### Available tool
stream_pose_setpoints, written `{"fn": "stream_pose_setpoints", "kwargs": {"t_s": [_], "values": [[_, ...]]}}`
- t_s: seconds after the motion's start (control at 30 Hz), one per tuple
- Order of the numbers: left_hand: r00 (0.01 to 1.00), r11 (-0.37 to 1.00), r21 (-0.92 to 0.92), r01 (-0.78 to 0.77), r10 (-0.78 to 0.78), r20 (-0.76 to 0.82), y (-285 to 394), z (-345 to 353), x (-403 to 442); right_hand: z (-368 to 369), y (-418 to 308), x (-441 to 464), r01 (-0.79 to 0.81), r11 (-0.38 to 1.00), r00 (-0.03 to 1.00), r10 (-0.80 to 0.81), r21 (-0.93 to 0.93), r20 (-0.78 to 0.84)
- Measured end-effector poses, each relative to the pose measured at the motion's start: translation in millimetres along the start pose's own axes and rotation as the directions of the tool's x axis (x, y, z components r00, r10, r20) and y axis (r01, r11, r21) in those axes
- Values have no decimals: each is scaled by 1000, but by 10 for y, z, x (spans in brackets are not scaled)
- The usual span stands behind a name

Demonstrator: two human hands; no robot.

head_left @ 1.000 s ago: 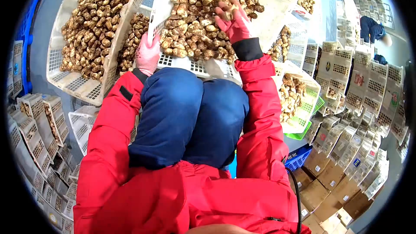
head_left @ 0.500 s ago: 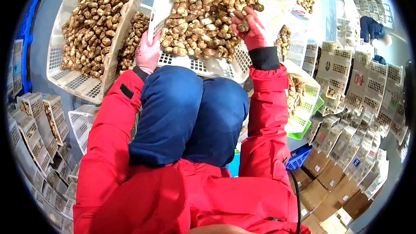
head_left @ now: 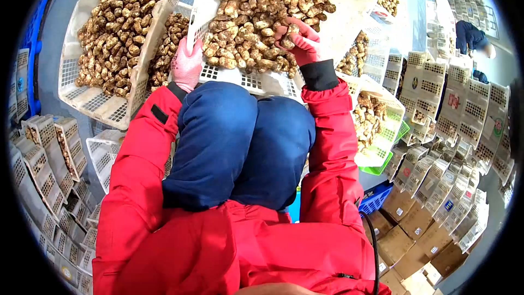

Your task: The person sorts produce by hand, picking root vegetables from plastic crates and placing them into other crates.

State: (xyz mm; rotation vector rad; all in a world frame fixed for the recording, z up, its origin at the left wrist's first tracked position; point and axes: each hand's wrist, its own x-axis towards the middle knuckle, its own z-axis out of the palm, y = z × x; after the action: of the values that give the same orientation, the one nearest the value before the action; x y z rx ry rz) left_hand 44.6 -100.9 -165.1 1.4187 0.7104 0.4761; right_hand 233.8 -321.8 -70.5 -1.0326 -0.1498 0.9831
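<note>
A white perforated crate [head_left: 335, 19] lies in front of my knees, with a heap of brown knobbly tubers [head_left: 240, 30] in it. My left hand [head_left: 186, 66], in a pink glove, is closed on the crate's left rim, thumb over the edge. My right hand [head_left: 301, 41], also gloved in pink, is at the right side of the heap with its fingers curled round a tuber [head_left: 293, 30]. Other tubers lie close beside its fingertips.
On the left stands a large white crate [head_left: 98, 110] of tubers, with another partly filled one beside it. More crates of tubers [head_left: 369, 120] are to the right. Stacked crates, cardboard boxes [head_left: 415, 221] and a bent-over person [head_left: 470, 38] are farther right.
My right hand moved right across the heap, then back left and slightly down, its fingers now curled round a tuber. My left hand has stayed on the rim.
</note>
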Motion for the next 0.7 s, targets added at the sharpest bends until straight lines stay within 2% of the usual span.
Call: {"fn": "stream_pose_setpoints", "kwargs": {"t_s": [0.13,0.27,0.33,0.37,0.4,0.47,0.5,0.53,0.6,0.67,0.7], "values": [[1000,1000,10,5,-5,10,-5,-16,-2,11,36,24,45,999,998,-44,5,-53],[1000,1000,-13,2,-2,-11,-52,0,19,63,-41,-109,36,999,999,-35,10,-38],[997,997,-1,82,-82,-4,3,-12,2,-78,-76,-278,97,993,990,-103,-61,-100],[993,992,-57,116,-115,15,-6,-21,5,-140,-117,-430,151,983,977,-164,-101,-136],[1000,995,94,27,-27,6,4,-6,25,19,-226,-621,201,971,958,-222,-127,-180],[999,999,32,17,-16,-46,79,60,-15,-146,-263,-1069,192,951,911,-264,-241,-317],[996,990,125,70,-64,-55,54,17,-11,-270,-297,-1338,97,938,917,-215,-333,-338],[999,999,31,13,-12,-49,19,25,26,-249,-256,-1602,45,921,871,-226,-387,-436],[987,962,225,-153,158,-6,-160,-57,92,-319,-79,-2151,41,944,867,-197,-329,-458],[998,983,171,62,-66,19,-29,-47,80,-430,269,-2701,-96,917,772,-177,-388,-611],[999,989,144,23,-28,30,-55,-45,84,-539,470,-2971,-196,870,746,-167,-452,-644]]}}
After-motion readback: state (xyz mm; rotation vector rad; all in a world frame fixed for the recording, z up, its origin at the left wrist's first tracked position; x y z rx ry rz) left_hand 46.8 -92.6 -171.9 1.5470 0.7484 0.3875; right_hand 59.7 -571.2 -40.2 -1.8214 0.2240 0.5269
